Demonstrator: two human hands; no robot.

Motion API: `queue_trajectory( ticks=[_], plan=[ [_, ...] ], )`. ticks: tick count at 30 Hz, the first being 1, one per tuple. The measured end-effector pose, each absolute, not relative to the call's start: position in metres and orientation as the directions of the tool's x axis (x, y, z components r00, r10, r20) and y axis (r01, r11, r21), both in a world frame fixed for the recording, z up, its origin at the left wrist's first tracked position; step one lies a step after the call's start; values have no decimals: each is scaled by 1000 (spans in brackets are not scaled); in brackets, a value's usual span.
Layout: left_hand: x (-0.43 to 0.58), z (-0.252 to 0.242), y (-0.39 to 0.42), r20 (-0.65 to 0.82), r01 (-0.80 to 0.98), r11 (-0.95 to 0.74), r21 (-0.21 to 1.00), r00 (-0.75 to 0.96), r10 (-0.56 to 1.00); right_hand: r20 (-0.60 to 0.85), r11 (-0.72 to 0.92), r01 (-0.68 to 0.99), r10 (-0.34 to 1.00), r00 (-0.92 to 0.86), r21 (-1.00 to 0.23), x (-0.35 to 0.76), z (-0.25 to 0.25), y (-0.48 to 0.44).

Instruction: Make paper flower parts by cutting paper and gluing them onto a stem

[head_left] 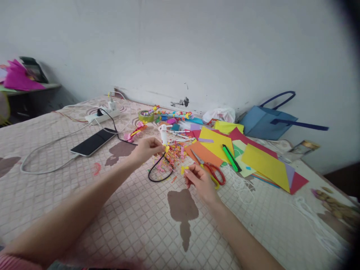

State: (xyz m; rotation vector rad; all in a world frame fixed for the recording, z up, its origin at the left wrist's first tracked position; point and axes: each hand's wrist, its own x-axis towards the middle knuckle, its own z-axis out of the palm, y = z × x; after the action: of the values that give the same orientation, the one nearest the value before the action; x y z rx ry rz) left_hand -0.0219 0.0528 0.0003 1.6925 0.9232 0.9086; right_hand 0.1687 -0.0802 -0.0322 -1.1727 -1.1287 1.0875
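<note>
My left hand (148,149) is closed in a pinch on a small yellow paper piece (167,149), right by a white glue gun (163,134). The glue gun's black cord (159,181) loops on the table just below. Between the fingertips of my right hand (200,180) is another small yellow paper cut-out (184,170), held a little above the table. Red-handled scissors (215,172) lie beside the right hand, with a yellow handle (216,183) partly hidden under it. Colourful paper scraps (177,153) are strewn between and behind the hands.
Coloured paper sheets (266,165), a green cutter (231,158) and white string (240,183) lie to the right. A blue bag (267,122) stands behind them. At left are a phone (94,142) and a power strip (102,117) with cables. Green tape (146,117) sits near the wall.
</note>
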Motion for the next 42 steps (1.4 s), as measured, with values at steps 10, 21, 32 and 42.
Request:
queue_trajectory(
  ticks=[10, 21, 32, 42],
  plan=[
    [11, -7, -3, -32, -19, 50, 999, 527, 849, 125, 135, -42, 977, 174, -990, 165, -22, -84],
    [20, -11, -18, -162, -52, 235, 971, 583, 796, 117, 116, 18, 972, 205, -993, 164, -26, -83],
    [18, -11, -17, -106, 33, 110, 993, 621, 777, 116, 116, 8, 972, 206, -993, 165, -31, -81],
    [3, -12, -2, -21, 115, -57, 992, 587, 809, 49, 53, -30, 990, 131, -998, 168, -34, -82]
  ],
)
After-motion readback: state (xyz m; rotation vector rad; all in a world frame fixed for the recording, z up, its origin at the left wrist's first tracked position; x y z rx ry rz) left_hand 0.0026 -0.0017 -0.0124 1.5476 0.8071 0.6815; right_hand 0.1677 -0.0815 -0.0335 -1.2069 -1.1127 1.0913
